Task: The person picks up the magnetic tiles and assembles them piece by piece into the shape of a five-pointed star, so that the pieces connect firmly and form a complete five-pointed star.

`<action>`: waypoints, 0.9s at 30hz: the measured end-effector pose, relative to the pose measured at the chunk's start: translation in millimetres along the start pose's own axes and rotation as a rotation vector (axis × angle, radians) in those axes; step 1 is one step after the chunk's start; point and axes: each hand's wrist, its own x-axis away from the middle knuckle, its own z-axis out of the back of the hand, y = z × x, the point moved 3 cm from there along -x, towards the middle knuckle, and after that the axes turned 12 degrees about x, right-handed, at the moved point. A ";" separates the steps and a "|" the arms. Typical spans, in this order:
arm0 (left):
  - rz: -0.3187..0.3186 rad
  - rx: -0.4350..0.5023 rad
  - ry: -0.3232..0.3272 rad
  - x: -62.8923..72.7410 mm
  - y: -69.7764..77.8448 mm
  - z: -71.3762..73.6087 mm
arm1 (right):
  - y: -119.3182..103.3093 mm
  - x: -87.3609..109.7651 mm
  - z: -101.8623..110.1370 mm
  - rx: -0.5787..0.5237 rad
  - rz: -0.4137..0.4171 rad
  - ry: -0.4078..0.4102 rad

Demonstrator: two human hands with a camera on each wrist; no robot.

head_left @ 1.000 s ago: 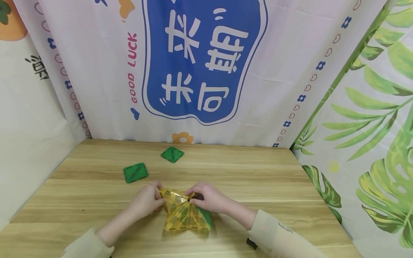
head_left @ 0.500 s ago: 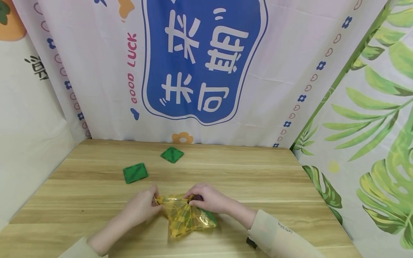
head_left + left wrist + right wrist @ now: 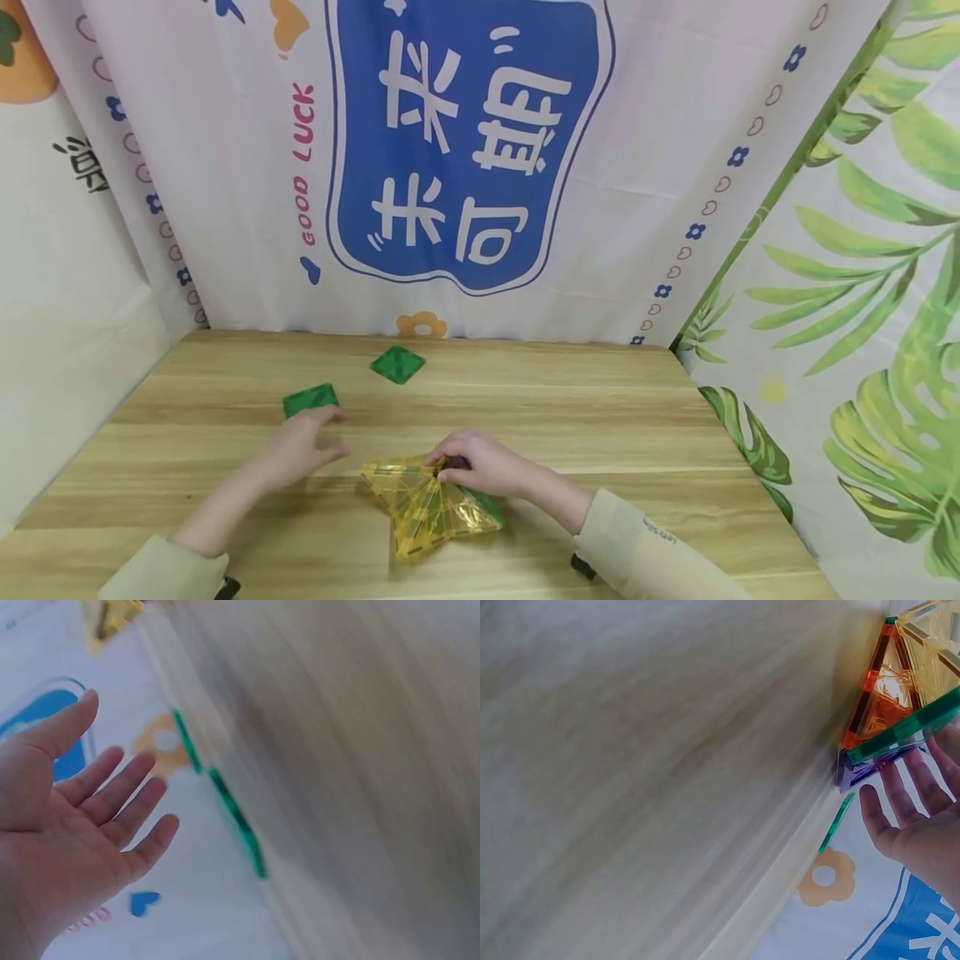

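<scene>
A structure of translucent magnetic tiles (image 3: pixel 411 510) stands on the table, mostly yellow with green at its right side. In the right wrist view, orange (image 3: pixel 885 701) and purple tiles (image 3: pixel 855 769) also show on it. My right hand (image 3: pixel 483 462) grips its top, thumb in front and fingers behind; a green tile (image 3: pixel 907 729) lies by the thumb. My left hand (image 3: pixel 296 450) is off the structure, fingers spread and holding nothing. It hovers at the near edge of a green magnetic tile (image 3: pixel 309 400), partly covering it from the head camera.
A second green tile (image 3: pixel 397 365) lies flat farther back on the wooden table (image 3: pixel 562 400). A printed cloth (image 3: pixel 255 250) hangs along the table's back edge, with more cloths at both sides. A small dark object (image 3: pixel 582 567) sits by the right sleeve.
My left hand has let go of the yellow tile's left corner and moved left towards the green tile. The structure turned somewhat earlier; my right hand stays on its top.
</scene>
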 end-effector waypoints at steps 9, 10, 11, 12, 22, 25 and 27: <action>0.002 -0.069 0.103 -11.1 -39.2 18.9 | 0.0 -0.2 -0.7 -0.002 0.004 -0.001; 0.001 -0.074 0.106 -12.0 -43.3 20.5 | 0.0 -0.2 -1.1 0.003 0.006 -0.001; 0.004 -0.079 0.106 -12.9 -47.4 22.0 | 0.1 -0.2 -1.5 0.005 0.007 -0.002; 0.008 -0.080 0.104 -13.9 -51.3 23.6 | 0.2 -0.1 -1.8 0.008 0.008 -0.002; 0.077 -0.122 0.045 -23.0 -76.8 32.2 | 1.3 1.6 -3.5 -0.007 -0.004 -0.008; 0.078 -0.126 0.023 -26.4 -84.4 33.0 | 1.6 1.2 -3.2 -0.013 -0.006 -0.012; 0.080 -0.117 0.004 -28.8 -88.8 34.0 | 2.0 0.8 -2.9 -0.016 -0.004 -0.011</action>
